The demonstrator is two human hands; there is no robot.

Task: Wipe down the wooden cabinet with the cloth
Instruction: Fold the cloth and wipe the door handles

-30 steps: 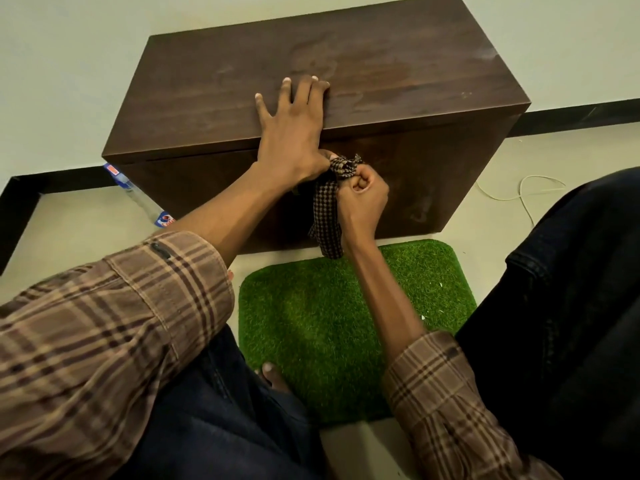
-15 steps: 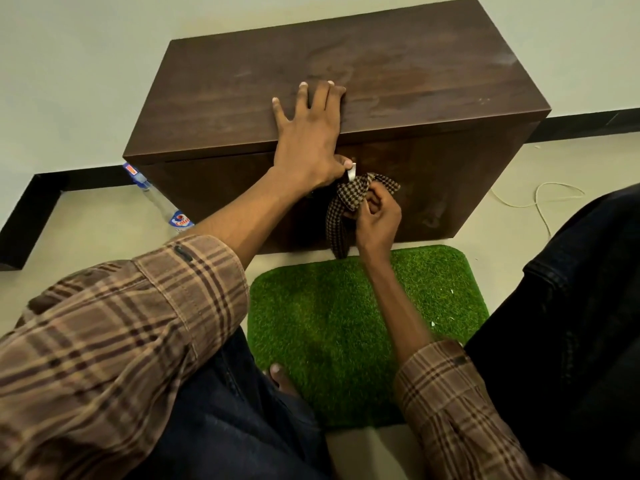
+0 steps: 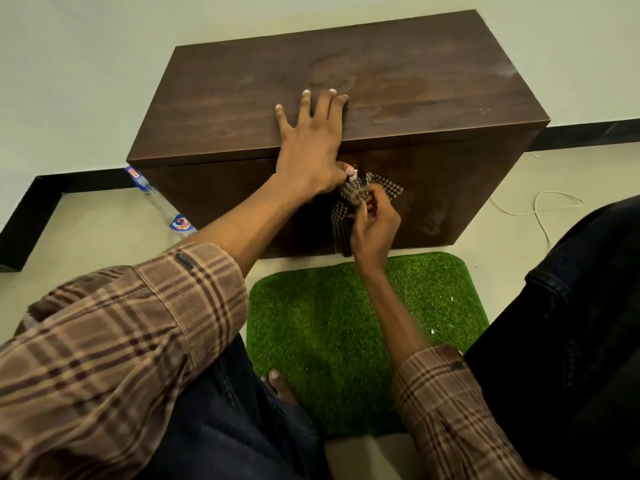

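While the wooden cabinet (image 3: 346, 81) sits against the wall, left hand (image 3: 308, 140) lies flat on its top, bracing. Right hand (image 3: 374, 226) grips the bunched checked cloth (image 3: 349, 209) against the front face. Front-panel wipe under way; next, likely steady strokes across.

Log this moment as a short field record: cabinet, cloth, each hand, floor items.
cabinet: dark wood, against the wall
cloth: checked, bunched at the cabinet front, hanging down
left hand: flat on the top edge, fingers spread
right hand: grips the cloth
green mat: on the floor before the cabinet
plastic bottle: lying left of the cabinet
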